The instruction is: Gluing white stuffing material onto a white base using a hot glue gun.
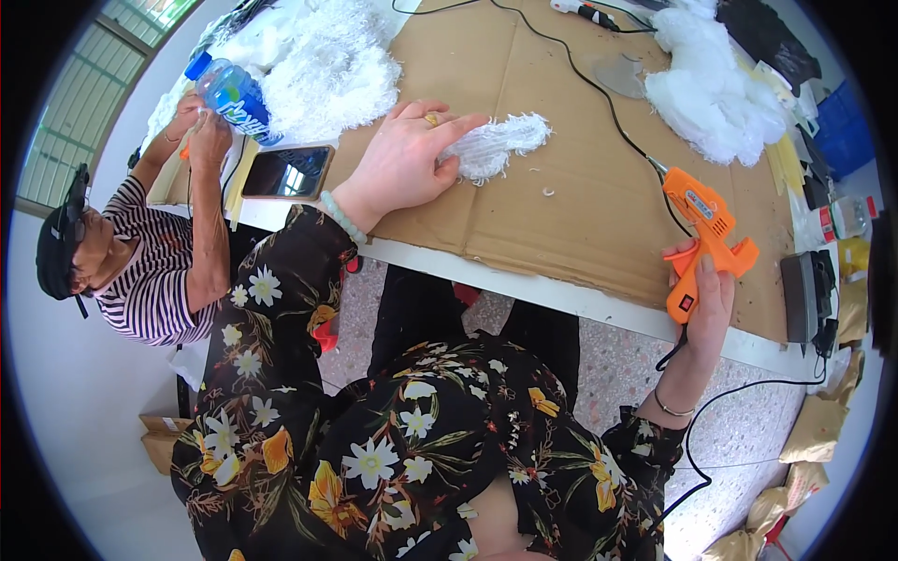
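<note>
My right hand (703, 292), fingers wrapped round the handle, holds an orange hot glue gun (703, 220) over the table's right side. The gun tilts with its nozzle toward the far left, and a black cord runs beside it. My left hand (402, 161) rests at the left end of a small piece of fluffy white fabric (500, 148). Its index finger stretches over the fabric and the thumb stands apart from it, near the lower edge. The left fingertips' contact with the fabric is partly hidden. A small white scrap (548, 192) lies just right of the fabric.
Brown cardboard (561, 229) covers the table. White fluffy material (327, 75) is heaped at the far left, white stuffing (711, 89) at the far right. A phone (288, 173) and blue bottle (234, 98) stand left, near another person (154, 252). A grey box-like item (806, 297) sits at the right edge.
</note>
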Demonstrator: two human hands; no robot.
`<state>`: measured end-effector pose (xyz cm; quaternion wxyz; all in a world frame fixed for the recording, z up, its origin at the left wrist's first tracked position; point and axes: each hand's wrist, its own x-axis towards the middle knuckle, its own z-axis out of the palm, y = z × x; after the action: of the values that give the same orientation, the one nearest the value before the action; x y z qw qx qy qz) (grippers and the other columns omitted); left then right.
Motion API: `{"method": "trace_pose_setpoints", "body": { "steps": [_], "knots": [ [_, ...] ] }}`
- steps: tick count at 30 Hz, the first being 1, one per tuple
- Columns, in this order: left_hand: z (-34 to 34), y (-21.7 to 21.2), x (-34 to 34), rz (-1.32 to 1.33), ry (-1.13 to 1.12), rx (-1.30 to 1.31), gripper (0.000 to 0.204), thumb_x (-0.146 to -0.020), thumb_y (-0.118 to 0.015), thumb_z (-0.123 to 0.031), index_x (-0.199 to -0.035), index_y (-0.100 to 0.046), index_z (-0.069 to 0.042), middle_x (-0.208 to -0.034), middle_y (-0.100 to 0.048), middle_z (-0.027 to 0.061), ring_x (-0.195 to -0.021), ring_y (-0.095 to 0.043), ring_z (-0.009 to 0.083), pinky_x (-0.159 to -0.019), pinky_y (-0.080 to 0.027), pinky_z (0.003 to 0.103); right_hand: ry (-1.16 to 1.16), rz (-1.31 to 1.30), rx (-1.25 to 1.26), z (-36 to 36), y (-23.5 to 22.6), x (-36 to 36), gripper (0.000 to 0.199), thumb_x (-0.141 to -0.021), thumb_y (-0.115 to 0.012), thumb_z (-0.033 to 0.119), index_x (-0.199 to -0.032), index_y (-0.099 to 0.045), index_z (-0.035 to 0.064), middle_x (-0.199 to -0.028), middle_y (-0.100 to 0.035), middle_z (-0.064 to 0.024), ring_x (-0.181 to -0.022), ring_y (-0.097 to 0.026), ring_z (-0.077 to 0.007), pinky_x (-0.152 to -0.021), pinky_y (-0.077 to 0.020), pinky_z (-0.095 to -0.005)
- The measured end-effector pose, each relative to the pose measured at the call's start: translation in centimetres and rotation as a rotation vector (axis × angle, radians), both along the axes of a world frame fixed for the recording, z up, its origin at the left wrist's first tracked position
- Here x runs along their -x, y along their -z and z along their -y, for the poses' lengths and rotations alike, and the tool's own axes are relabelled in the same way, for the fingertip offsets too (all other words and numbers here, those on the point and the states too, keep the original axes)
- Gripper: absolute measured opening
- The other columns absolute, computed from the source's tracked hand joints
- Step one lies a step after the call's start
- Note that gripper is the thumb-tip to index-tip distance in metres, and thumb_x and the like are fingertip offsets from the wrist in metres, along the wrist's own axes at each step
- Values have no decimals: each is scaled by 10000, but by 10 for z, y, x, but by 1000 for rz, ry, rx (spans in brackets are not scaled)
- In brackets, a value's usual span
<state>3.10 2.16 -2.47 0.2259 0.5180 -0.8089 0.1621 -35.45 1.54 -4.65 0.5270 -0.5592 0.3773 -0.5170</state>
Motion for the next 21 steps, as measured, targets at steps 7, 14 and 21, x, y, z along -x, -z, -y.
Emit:
{"method": "trace_pose_setpoints", "body": {
  "steps": [7,14,21],
  "knots": [
    [-3,-4,1,52,1,-54,503,-720,-630,-55,-1217,-626,-135,-786,-675,82,-1030,-603,314,-940,-460,448,-17,5,-6,0,0,-1,315,-985,-526,274,-1094,-585,-16,-952,-679,-129,-737,-545,-100,-670,-437,-251],
    [-3,-10,6,107,35,-16,501,-701,-641,-27,-1193,-635,-121,-783,-678,88,-998,-619,304,-958,-458,448,-41,-1,-11,-1,-1,1,317,-990,-513,255,-1136,-561,-21,-964,-677,-133,-758,-555,-102,-680,-444,-251],
    [1,-12,8,98,64,-1,475,-698,-627,-35,-1165,-641,-119,-718,-674,71,-932,-638,296,-912,-471,445,-45,4,-26,-3,-2,2,320,-988,-512,248,-1144,-554,-28,-968,-676,-139,-769,-563,-107,-688,-449,-252]
  ]
}}
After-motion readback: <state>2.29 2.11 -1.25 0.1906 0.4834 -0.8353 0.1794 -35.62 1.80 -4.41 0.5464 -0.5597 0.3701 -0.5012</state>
